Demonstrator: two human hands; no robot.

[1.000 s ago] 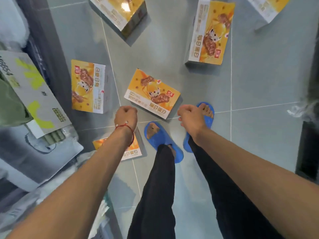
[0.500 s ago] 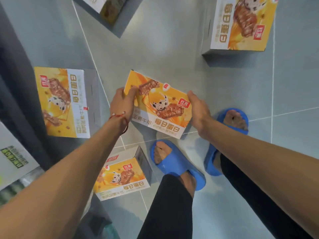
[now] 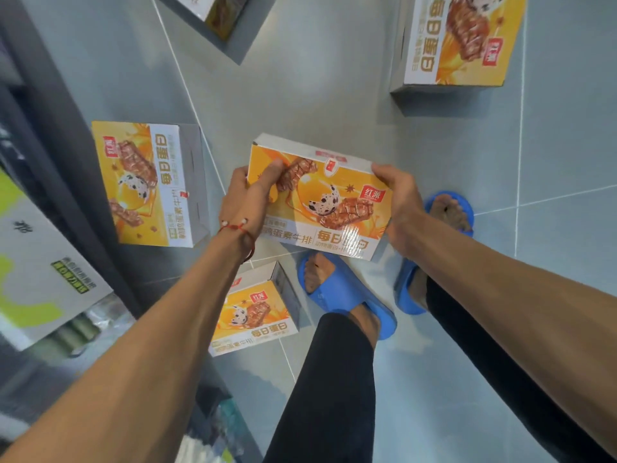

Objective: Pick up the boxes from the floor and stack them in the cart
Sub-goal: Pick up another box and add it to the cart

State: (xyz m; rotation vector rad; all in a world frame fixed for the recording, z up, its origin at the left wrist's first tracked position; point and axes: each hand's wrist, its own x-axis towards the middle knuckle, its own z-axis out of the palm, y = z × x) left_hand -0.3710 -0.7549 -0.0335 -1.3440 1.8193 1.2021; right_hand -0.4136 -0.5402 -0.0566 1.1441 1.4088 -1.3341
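Two hands clasped the held box (image 3: 320,198) by its short ends. The left hand (image 3: 245,198) had its thumb laid on the printed face and its fingers curled round the left end. The right hand (image 3: 399,202) gripped the right end near the far corner. The box appeared clear of the grey tiled floor (image 3: 334,95), tilted, just above the feet in blue slippers (image 3: 347,295).

Its glossy face threw glare, so I judged the card slick. A hold by the ends alone, with little beneath, could let it slide out onto the toes below. A second box (image 3: 253,315) lay just beside the left foot and a third box (image 3: 143,182) near the left arm. A turn toward the cart, which I could not make out, might catch or kick either. Two more boxes (image 3: 460,38) lay farther off.

A red badge on the held box read 红派. Below it ran 每日, the rest lost under glare, while the third box showed 每日蛋白 whole. A grey carton (image 3: 43,272) at the left bore green print too blurred to read.
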